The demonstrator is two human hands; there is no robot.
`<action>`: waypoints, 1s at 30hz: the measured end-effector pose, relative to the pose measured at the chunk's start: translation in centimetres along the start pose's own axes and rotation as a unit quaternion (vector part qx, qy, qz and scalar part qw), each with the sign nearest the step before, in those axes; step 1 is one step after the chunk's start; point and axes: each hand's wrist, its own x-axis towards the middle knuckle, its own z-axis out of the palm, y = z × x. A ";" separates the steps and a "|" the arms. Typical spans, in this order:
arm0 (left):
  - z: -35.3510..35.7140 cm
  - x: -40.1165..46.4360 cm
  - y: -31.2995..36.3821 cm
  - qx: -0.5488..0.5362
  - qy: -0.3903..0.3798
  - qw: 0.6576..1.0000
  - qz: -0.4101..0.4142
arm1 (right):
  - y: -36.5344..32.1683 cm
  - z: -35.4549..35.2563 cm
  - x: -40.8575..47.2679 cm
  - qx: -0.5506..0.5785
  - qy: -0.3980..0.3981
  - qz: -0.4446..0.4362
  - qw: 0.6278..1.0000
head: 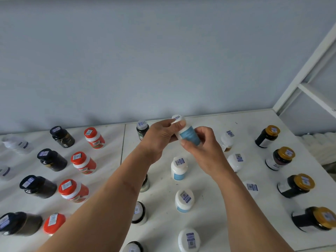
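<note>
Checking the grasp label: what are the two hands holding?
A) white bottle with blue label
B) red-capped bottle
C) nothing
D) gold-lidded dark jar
A: the left hand pinches the cap end and the right hand grips the body of the white bottle with blue label.

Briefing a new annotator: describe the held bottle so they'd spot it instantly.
On the white table, look mid-frame near the back wall. The white bottle with a blue label is gripped between the left hand and right hand. Unlike the matching bottles standing below it, it's lifted and tilted.
</note>
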 end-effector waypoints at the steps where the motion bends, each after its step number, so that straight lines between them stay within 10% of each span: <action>1: -0.1 0.2 0.0 0.006 -0.004 1.000 0.004 | 0.0 -0.4 0.4 0.010 -0.020 0.006 1.000; 8: -0.9 1.0 0.2 0.066 -0.029 0.997 0.041 | 0.2 -0.5 3.6 -0.004 -0.097 -0.003 0.995; 11: -1.4 1.7 -0.1 0.172 0.088 0.978 0.073 | 1.1 0.4 4.7 -0.018 -0.100 0.019 0.995; 18: -2.4 3.2 -2.1 0.616 0.183 0.745 0.176 | 4.4 2.5 7.0 -0.053 -0.117 0.088 0.988; 21: -2.9 3.6 -3.1 0.653 0.174 0.702 0.224 | 5.6 3.3 7.7 -0.047 -0.132 0.101 0.985; 30: -2.7 3.9 -2.9 0.621 0.169 0.740 0.196 | 6.1 1.9 8.3 0.017 -0.159 0.118 0.980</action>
